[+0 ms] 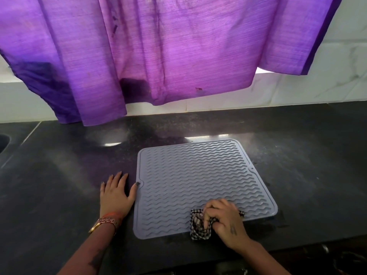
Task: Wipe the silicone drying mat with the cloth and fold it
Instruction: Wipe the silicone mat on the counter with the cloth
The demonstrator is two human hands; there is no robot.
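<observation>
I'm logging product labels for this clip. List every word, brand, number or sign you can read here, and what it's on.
None readable.
The silicone drying mat shows only wavy ridges, no brand.
The checked cloth carries a pattern only.
The right hand has a small dark mark, too blurred to read.

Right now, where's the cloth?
In the head view, the checked cloth is bunched under the right hand on the near right corner of the grey mat, overhanging its front edge onto the dark counter.
</observation>
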